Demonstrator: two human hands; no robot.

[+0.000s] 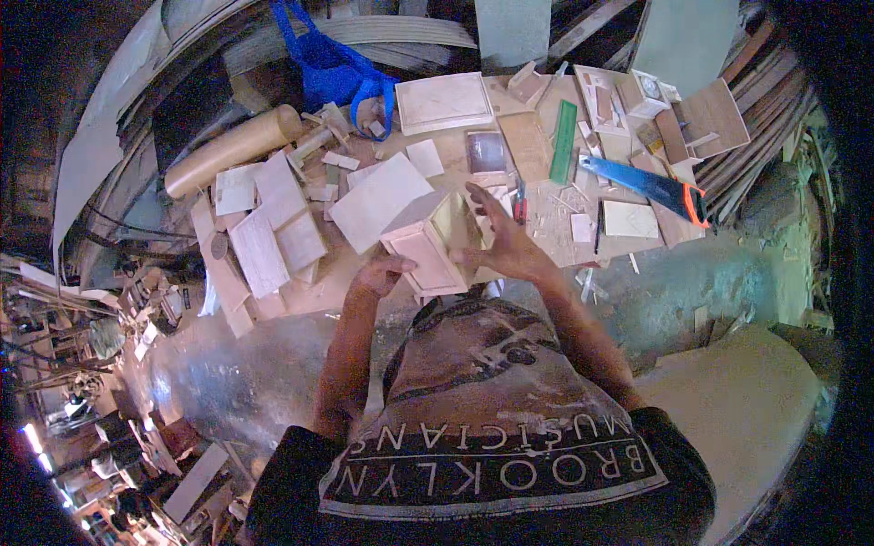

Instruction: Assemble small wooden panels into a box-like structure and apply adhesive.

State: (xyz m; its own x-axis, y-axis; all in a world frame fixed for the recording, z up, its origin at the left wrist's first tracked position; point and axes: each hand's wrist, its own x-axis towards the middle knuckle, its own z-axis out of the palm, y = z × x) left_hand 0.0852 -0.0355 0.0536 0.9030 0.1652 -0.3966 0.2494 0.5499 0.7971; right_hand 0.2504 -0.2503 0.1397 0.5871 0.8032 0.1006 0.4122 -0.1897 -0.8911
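A small pale wooden box (pixel 424 257) with a framed front panel stands tilted at the table's near edge, close to my body. My left hand (pixel 384 272) grips its lower left side, thumb on the front and the other fingers partly hidden. On the other side, my right hand (pixel 510 244) has its fingers spread, with the thumb against or very near the box's right side; I cannot tell whether it touches. A thin pale board (pixel 378 202) lies just behind the box. Past my right fingers is a small red-and-dark tool (pixel 520 208).
A handsaw (pixel 637 182) with an orange-edged handle and a green strip (pixel 564 143) lie right of centre. Wooden panels (pixel 258 253) and a tan cylinder (pixel 235 153) occupy the left. A blue bag (pixel 332 65) and pale panel (pixel 443 102) sit at the back; an open wooden box (pixel 715 120) stands far right.
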